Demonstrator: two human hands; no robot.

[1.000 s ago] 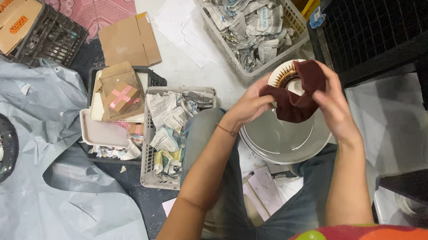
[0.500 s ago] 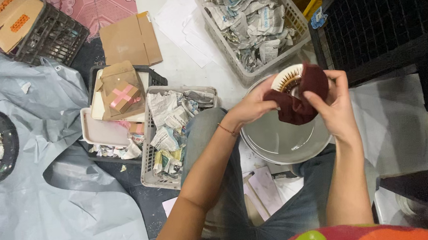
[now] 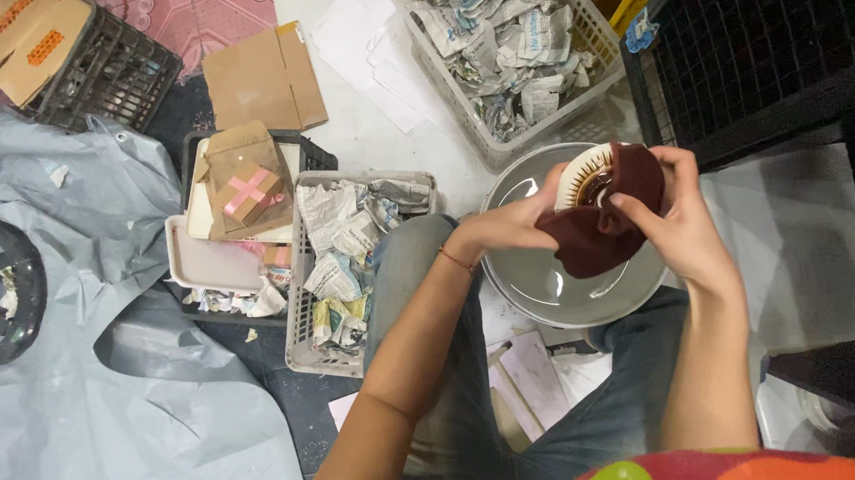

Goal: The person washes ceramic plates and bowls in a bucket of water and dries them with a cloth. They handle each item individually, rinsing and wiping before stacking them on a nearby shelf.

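above the person's lap, both hands meet: the left hand [image 3: 517, 226] pinches the near-left edge of a dark red cloth [image 3: 602, 220], and the right hand [image 3: 682, 220], fingers curled, presses that cloth against a small white cup [image 3: 583, 174]. a grey bowl [image 3: 550, 271] sits just beneath. left of it stands a basket of crumpled newspaper [image 3: 349, 261].

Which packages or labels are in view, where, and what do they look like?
Small box: on the dark tray left of centre, brown, square, pink tape cross.
Flat carton: on the floor above it, plain brown, folded.
Carton: in the black crate, top left, brown with orange labels.
Blue tag: on the black rack, top right, small.
No screens or signs.
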